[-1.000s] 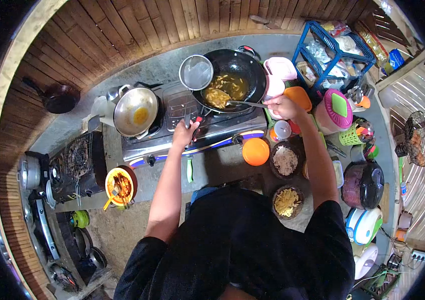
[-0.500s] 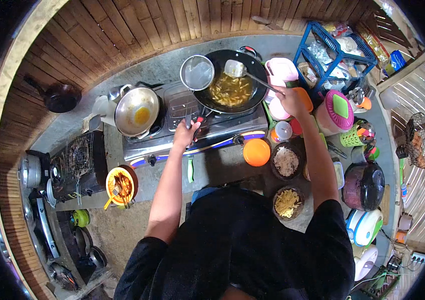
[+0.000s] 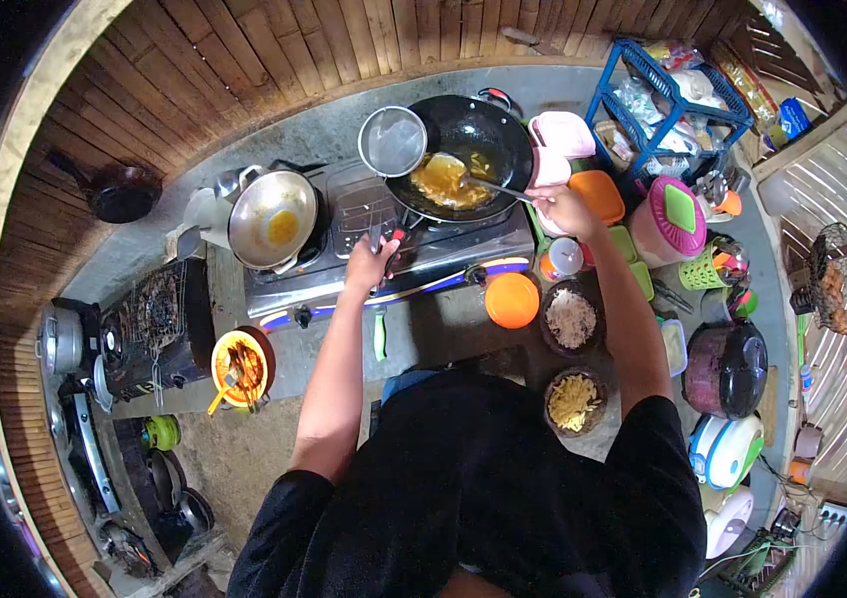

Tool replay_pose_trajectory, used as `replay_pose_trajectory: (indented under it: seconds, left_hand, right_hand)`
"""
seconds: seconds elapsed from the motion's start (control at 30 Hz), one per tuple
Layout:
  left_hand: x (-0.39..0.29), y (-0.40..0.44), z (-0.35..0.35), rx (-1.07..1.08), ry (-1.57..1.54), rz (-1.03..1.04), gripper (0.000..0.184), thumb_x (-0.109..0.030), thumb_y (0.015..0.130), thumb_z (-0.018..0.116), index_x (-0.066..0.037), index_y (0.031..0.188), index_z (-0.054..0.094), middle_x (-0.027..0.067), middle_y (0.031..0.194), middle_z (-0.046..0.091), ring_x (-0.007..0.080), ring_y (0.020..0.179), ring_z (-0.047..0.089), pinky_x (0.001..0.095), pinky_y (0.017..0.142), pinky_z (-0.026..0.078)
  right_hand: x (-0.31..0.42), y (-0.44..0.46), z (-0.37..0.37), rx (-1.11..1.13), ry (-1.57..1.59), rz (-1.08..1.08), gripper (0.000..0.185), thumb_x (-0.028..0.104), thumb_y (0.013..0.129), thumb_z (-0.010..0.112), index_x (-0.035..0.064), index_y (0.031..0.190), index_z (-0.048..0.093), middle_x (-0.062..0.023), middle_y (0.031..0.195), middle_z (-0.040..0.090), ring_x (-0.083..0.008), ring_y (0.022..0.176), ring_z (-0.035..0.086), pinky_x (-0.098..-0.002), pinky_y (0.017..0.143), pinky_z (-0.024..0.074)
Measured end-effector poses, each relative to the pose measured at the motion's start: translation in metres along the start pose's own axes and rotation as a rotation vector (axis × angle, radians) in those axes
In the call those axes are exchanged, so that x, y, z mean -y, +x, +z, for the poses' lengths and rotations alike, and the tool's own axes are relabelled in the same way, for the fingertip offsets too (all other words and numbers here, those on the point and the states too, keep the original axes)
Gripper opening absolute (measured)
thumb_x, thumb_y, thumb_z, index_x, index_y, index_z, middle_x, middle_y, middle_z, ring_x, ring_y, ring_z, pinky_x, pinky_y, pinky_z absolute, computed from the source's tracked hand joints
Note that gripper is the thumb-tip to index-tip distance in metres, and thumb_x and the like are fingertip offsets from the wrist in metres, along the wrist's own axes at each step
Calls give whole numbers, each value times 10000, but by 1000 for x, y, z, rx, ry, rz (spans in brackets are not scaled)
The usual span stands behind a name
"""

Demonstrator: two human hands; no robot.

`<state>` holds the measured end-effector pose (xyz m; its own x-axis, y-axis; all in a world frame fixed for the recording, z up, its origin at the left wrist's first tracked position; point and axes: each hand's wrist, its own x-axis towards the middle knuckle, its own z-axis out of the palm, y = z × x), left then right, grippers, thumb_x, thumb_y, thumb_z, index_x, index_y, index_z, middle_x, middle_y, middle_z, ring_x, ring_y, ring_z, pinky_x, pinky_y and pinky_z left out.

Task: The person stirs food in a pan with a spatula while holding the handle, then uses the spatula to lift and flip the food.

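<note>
My left hand (image 3: 368, 267) is closed around the handle of a wire-mesh strainer (image 3: 393, 142), whose round basket hangs over the left rim of the black wok (image 3: 503, 149). Beside those fingers is the wok's red-tipped handle; I cannot tell whether they grip it too. My right hand (image 3: 563, 211) holds a long-handled spatula (image 3: 498, 186). Its blade is down in the wok, among yellowish-brown pieces (image 3: 435, 183) in oil, and is partly covered by them. The wok sits on the right burner of the gas stove (image 3: 394, 269).
A pale pan (image 3: 252, 249) with a little oil stands on the left burner. An orange bowl (image 3: 262, 339) with red sauce and utensils is at left. An orange lid (image 3: 511, 301) and two dark bowls (image 3: 583, 344), (image 3: 588, 419) of food lie nearer me. Containers and a blue rack (image 3: 633, 169) line the right.
My right hand has lowered the spatula, so its blade went from above the oil into the pieces, which are now bunched at the wok's near left. My left hand and the strainer stay nearly still.
</note>
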<state>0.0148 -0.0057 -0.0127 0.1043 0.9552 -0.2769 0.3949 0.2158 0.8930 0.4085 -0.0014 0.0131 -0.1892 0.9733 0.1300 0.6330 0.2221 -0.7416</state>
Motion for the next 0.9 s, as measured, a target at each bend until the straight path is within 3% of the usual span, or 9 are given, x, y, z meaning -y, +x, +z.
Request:
replay_pose_trajectory:
  seconds: [0.07, 0.2, 0.27, 0.37, 0.47, 0.57, 0.7, 0.77, 0.9]
  left_hand:
    - [1, 2, 0, -5, 21, 5, 299, -283, 868, 663, -37, 912, 499, 57, 700, 654, 128, 419, 553, 275, 344, 390]
    - [8, 5, 0, 5, 5, 41, 301, -286, 864, 667, -33, 895, 507, 57, 688, 656, 134, 415, 558, 285, 344, 400]
    - [8, 6, 0, 4, 11, 50, 298, -285, 864, 666, -34, 890, 509, 57, 686, 657, 136, 414, 560, 287, 345, 401]
    - [4, 4, 0, -3, 30, 21, 296, -286, 865, 666, -36, 891, 510, 59, 690, 659, 137, 415, 561, 285, 346, 401]
    - [2, 2, -1, 5, 22, 16, 295, -287, 865, 666, -39, 896, 509, 61, 696, 660, 137, 419, 564, 286, 345, 401]
    - [-7, -3, -2, -9, 40, -25, 298, -289, 865, 667, -40, 904, 508, 64, 705, 661, 136, 419, 563, 286, 344, 400]
    - [-2, 1, -1, 8, -3, -27, 304, -290, 862, 671, -41, 912, 505, 66, 712, 660, 134, 415, 555, 285, 343, 391]
    - [1, 2, -1, 8, -14, -18, 306, -290, 861, 673, -40, 914, 504, 66, 712, 659, 133, 413, 552, 285, 342, 388]
    - [12, 9, 1, -13, -22, 8, 306, -290, 859, 676, -43, 914, 505, 61, 704, 658, 130, 409, 546, 284, 344, 385]
  right_hand:
    - [5, -1, -11, 163, 57, 45, 267, 93, 888, 564, -19, 1121, 630, -155, 1016, 683, -203, 893, 644, -315, 822, 484]
    - [21, -5, -35, 238, 117, 28, 279, 104, 884, 568, -7, 1133, 629, -152, 1019, 683, -191, 914, 636, -308, 828, 477]
    - [48, -9, -51, 204, 17, 154, 274, 113, 877, 561, 11, 1120, 640, -169, 1022, 678, -218, 914, 646, -324, 838, 482]
    - [79, -10, -67, 89, -282, 102, 309, 152, 864, 571, 48, 1149, 631, -206, 979, 669, -275, 914, 650, -360, 853, 483]
    - [56, 1, -68, -109, -394, -124, 280, 163, 851, 565, 67, 1105, 637, -230, 913, 657, -336, 849, 653, -417, 780, 520]
    - [51, 7, -69, -143, -694, 73, 261, 151, 861, 539, 100, 1100, 631, -206, 857, 652, -366, 799, 642, -474, 671, 503]
    - [45, 7, -69, -205, -766, -29, 242, 159, 863, 528, 88, 1070, 630, -207, 847, 647, -375, 789, 635, -491, 674, 506]
    - [49, 10, -71, -18, -859, 90, 229, 166, 865, 529, 80, 1045, 642, -205, 864, 649, -368, 817, 636, -481, 706, 507]
    - [28, 13, -79, 78, -709, 19, 210, 169, 869, 527, 76, 1005, 656, -191, 874, 656, -352, 868, 634, -465, 756, 500]
